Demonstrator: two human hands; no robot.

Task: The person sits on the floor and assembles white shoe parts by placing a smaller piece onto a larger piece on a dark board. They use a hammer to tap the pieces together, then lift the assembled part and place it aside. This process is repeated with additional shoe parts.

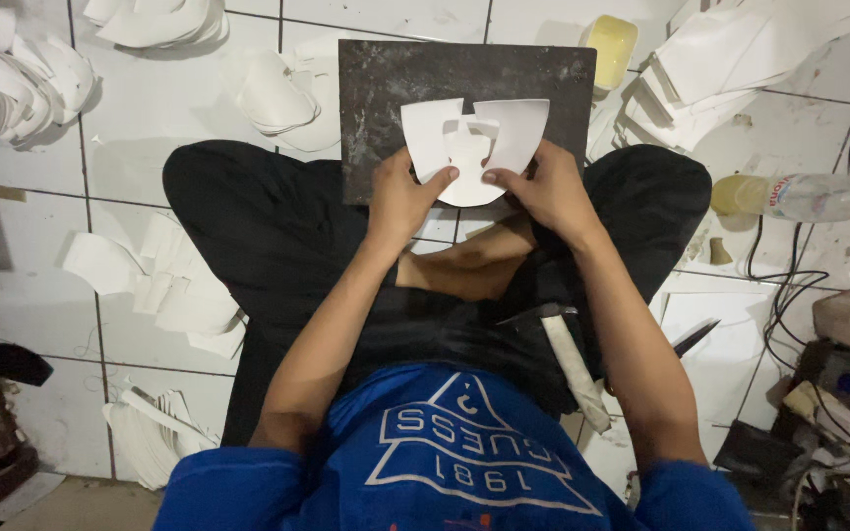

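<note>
On the tiled floor (150, 128), a person in a blue shirt (455, 462) and black trousers (268, 236) is sitting cross-legged, with a dark, scuffed square board (386, 88) lying flat in front of the knees.

Both hands are working over the near edge of that board. Left hand (400, 202) is pinching the lower left part of a white cut-out piece (474, 143), thumb pressing on top. Right hand (548, 192) is gripping the lower right part of the same piece, thumb on top too. The piece is being held just above the board (whether it is touching the board, I cannot tell). Its shape: two wing-like flaps at the top, a rounded lower edge, a notch in the middle.

Around the sitter:
- Stacks of similar white cut-outs (22, 84) are lying at the far left, more (273, 93) just left of the board, more (164, 285) beside the left knee, another heap (154, 433) near the left hip.
- A pile of larger white sheets (730, 64) is sitting at the far right.
- A small yellow dish (612, 47) is resting just past the board's right corner.
- A plastic bottle (804, 197) with a teal cap is lying on its side beyond the right knee.
- A knife with a wrapped handle (573, 364) is lying across the right thigh.
- Black cables (789, 285) are trailing across the floor at the right, near a cluttered heap (too dark to make out).
</note>
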